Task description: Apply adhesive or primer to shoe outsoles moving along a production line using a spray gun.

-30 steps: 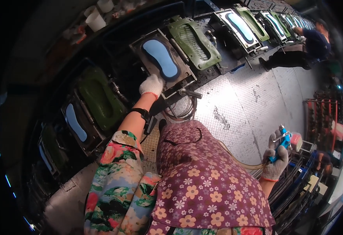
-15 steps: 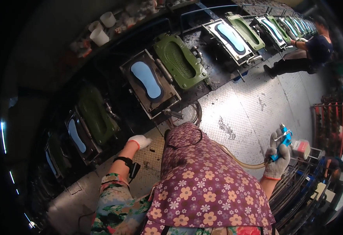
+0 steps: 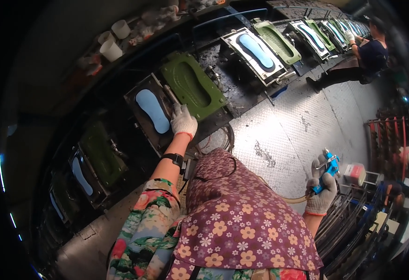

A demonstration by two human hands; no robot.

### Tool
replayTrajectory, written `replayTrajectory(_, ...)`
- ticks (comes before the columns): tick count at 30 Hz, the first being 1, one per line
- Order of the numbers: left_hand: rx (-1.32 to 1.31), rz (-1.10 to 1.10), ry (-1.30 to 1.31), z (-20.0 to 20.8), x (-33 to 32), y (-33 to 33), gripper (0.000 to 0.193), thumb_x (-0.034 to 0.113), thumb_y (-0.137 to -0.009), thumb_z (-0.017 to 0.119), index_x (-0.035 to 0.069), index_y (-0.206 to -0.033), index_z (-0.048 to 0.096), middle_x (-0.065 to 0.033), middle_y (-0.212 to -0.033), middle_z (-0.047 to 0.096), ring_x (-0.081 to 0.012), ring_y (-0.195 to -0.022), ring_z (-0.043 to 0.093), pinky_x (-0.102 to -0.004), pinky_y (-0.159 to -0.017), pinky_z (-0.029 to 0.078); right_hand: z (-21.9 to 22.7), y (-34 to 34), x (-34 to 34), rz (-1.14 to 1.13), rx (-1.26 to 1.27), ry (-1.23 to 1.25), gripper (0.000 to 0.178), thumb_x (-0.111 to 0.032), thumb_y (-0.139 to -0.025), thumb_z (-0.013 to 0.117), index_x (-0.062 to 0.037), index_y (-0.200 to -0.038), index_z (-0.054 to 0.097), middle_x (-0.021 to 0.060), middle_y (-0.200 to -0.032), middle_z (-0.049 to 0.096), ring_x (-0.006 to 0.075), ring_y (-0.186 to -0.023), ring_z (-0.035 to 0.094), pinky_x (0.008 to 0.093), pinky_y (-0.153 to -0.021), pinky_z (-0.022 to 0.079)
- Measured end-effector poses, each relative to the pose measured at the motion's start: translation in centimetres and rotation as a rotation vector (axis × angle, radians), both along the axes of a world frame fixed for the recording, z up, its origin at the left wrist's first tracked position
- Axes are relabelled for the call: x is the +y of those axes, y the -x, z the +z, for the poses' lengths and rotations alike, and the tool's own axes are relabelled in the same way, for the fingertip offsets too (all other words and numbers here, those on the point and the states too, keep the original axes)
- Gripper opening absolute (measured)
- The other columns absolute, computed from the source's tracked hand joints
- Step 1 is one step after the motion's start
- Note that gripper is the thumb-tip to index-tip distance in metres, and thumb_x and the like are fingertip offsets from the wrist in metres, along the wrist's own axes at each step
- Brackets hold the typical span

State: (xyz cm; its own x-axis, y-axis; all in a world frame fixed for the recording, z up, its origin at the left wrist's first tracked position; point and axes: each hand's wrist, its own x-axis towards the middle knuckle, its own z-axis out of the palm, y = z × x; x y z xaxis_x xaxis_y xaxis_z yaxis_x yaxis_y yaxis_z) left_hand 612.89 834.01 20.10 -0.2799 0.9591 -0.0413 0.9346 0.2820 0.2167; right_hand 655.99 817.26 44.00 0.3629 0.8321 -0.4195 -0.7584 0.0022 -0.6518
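Observation:
My left hand (image 3: 184,123), in a pale knitted glove with an orange cuff, is at the near corner of a green mould half (image 3: 197,86) with a sole-shaped hollow. Its fingers are curled over the edge there. Just left of it a blue sole-shaped piece (image 3: 153,111) lies on the dark other half of the mould (image 3: 137,95). Off to the right, my gloved right hand (image 3: 323,193) is closed around a blue air gun (image 3: 327,173), nozzle pointing up. A yellowish hose (image 3: 295,199) runs from the gun behind the apron.
More open moulds line the bench, among them a bright metal one with a blue sole (image 3: 257,51). White cups (image 3: 111,50) stand on a shelf behind. A co-worker (image 3: 371,53) is at the far right end. Racks (image 3: 386,140) stand at the right.
My left hand has moved from above the floor up to the green mould half. The right hand keeps the air gun. The view has shifted slightly, and the co-worker's arms are higher.

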Motion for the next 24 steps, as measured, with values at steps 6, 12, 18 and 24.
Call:
replayTrajectory(6, -0.450, -0.295, 0.745, 5.2, 0.6, -1.7, 0.049, 0.037, -0.093, 0.057, 0.004, -0.128, 0.068, -0.0273, -0.138, 0.060, -0.0475, -0.127, 0.060, -0.0511, -0.107, 0.051, -2.0, -4.3, -0.5, -0.180, -0.025, 0.092, 0.068, 0.001, -0.095, 0.055, -0.0015, -0.161, 0.039, 0.0188, -0.155, 0.057, 0.0340, -0.128, 0.067, 0.0282, -0.065, 0.070)
replayTrajectory(12, -0.355, -0.211, 0.132, 6.4, 3.2, -6.6, 0.056, 0.037, -0.089, 0.064, 0.006, -0.135, 0.066, -0.0229, -0.151, 0.054, -0.0473, -0.132, 0.057, -0.0536, -0.112, 0.047, -4.7, -8.0, 1.0, -0.458, 0.130, 0.299, 0.050, 0.001, -0.091, 0.062, 0.0040, -0.141, 0.057, 0.0276, -0.131, 0.068, 0.0334, -0.100, 0.076, 0.0281, -0.059, 0.069)
replayTrajectory(18, 0.066, -0.288, 0.349, 1.6, 3.2, -10.4, 0.076, 0.036, -0.085, 0.068, -0.003, -0.147, 0.049, -0.0248, -0.157, 0.044, -0.0434, -0.146, 0.044, -0.0547, -0.118, 0.043, -3.8, -8.4, 3.4, -0.518, 0.122, 0.307, 0.026, -0.001, -0.094, 0.063, 0.0016, -0.119, 0.058, 0.0238, -0.115, 0.070, 0.0235, -0.063, 0.068, 0.0282, -0.055, 0.066)
replayTrajectory(24, -0.093, -0.313, 0.395, 2.9, 3.9, -9.7, 0.071, 0.032, -0.085, 0.067, -0.005, -0.144, 0.053, -0.0246, -0.154, 0.047, -0.0427, -0.145, 0.045, -0.0552, -0.115, 0.047, -4.6, -10.7, 4.8, -0.525, 0.196, 0.367, 0.032, -0.002, -0.095, 0.062, 0.0003, -0.127, 0.057, 0.0261, -0.121, 0.069, 0.0265, -0.071, 0.072, 0.0284, -0.056, 0.066)
